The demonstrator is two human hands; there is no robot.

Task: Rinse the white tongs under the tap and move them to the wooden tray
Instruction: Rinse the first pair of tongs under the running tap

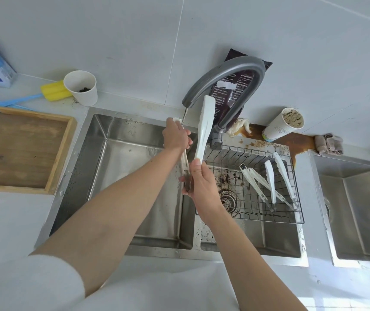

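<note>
A pair of white tongs (204, 129) is spread open under the grey curved tap (224, 75). My right hand (202, 182) grips the hinge end, with one arm of the tongs pointing up past the spout. My left hand (176, 136) holds the other arm, whose tip sits in the thin stream of water. The wooden tray (60, 151) lies on the counter to the left of the sink and holds nothing.
A wire rack (291, 218) in the right basin of the steel sink (103, 167) holds several more white tongs (269, 182). Two paper cups (82, 88), a yellow sponge brush (53, 90), a dark packet and a rag stand along the back.
</note>
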